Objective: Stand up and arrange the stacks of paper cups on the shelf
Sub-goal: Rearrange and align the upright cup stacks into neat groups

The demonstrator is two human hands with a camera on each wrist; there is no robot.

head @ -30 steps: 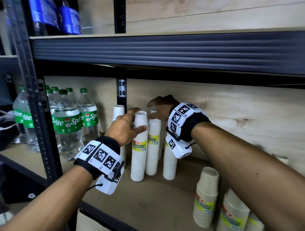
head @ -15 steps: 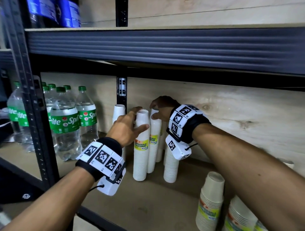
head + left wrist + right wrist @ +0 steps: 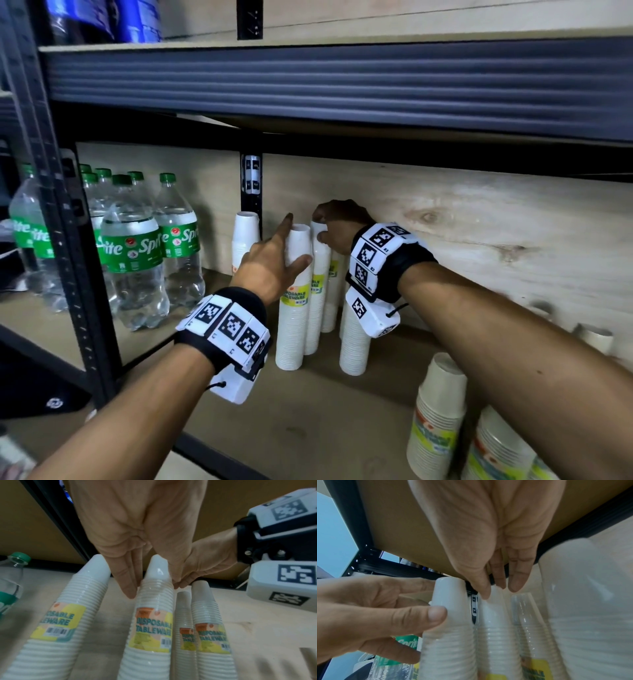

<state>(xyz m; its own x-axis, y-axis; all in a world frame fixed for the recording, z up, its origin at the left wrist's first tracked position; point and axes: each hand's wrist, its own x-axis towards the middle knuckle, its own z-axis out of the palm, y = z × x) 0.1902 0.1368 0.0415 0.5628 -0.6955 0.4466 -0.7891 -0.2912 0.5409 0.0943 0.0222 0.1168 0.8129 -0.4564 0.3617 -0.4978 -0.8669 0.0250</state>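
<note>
Standing upright near the back of the wooden shelf board [image 3: 308,421] is a cluster of tall white paper-cup stacks, each wrapped in clear film with a yellow "Disposable Tableware" label. The left hand [image 3: 270,263] grips the top of the nearest tall stack [image 3: 293,308], thumb on its near side and fingers round its far left side, index finger pointing up past the rim. The right hand [image 3: 337,228] pinches the top of the stack just behind it [image 3: 317,291], thumb and fingertips curled over its rim. These two stacks touch each other. Another stack [image 3: 354,342] stands just right of them, below the right wrist, and one more [image 3: 330,301] is farther back against the plywood wall. A shorter white stack [image 3: 245,240] stands apart to the left, beside the black upright post [image 3: 251,192]. At the near right edge of the shelf are shorter, wider stacks of cream cups [image 3: 438,421]. Clear green-capped Sprite bottles [image 3: 137,250] fill the left end.
</note>
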